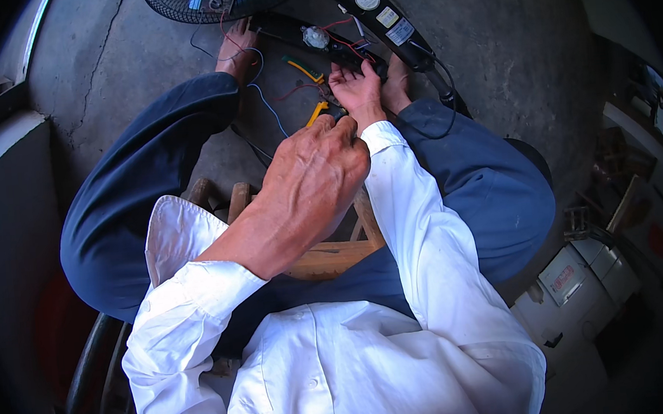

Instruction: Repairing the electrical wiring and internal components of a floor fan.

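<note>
My left hand [310, 179] is raised close in front of me, back of the hand up, with its fingers curled. What it pinches is hidden behind the knuckles. Farther off, my right hand [358, 94] lies palm up, fingers bent against the end of an opened black fan housing [278, 29]. Whatever sits in those fingers is too small to tell. Red and white wires [346, 44] run from the housing, beside a round whitish motor-like part [316, 37]. Pliers with yellow-and-green handles [303, 69] lie on the floor left of my right hand.
A fan's wire guard [207, 13] is at the top, and a black fan post [391, 23] with labels slants beside it. A loose blue wire [269, 107] trails across the concrete floor [141, 58]. A wooden stool [328, 259] is between my legs; boxes [566, 274] stand at right.
</note>
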`<state>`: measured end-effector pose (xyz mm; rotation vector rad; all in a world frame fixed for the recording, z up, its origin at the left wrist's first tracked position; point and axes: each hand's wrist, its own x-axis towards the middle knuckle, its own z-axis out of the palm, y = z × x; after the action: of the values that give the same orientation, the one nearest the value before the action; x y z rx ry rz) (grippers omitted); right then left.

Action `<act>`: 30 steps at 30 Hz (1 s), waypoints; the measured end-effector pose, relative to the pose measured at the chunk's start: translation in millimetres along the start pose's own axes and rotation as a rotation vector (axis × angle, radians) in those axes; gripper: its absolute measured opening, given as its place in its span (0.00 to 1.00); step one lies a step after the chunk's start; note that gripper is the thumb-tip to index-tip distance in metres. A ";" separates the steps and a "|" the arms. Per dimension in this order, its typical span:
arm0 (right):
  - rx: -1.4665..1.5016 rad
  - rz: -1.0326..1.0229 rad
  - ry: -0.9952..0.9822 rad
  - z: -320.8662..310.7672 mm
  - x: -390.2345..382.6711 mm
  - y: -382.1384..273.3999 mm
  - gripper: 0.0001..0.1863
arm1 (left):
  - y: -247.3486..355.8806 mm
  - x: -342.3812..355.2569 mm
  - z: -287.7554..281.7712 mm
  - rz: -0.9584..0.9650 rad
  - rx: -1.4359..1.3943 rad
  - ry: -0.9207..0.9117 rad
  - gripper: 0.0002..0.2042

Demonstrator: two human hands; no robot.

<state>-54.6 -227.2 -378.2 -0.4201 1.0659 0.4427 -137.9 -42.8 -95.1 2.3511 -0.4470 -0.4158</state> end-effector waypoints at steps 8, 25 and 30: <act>0.010 0.032 -0.018 1.1 0.5 -2.6 0.24 | 0.6 0.0 -2.9 -0.015 -0.013 -0.011 0.09; 0.037 0.046 -0.068 1.3 3.2 -3.6 0.25 | 0.7 0.7 0.9 0.000 0.007 0.064 0.08; 0.050 0.072 -0.052 2.9 1.5 -5.1 0.25 | 0.5 0.6 -0.3 0.003 0.006 0.060 0.08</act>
<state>-49.1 -229.8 -377.8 -0.3250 1.0419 0.4879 -137.3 -43.2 -94.6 2.3615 -0.4239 -0.3426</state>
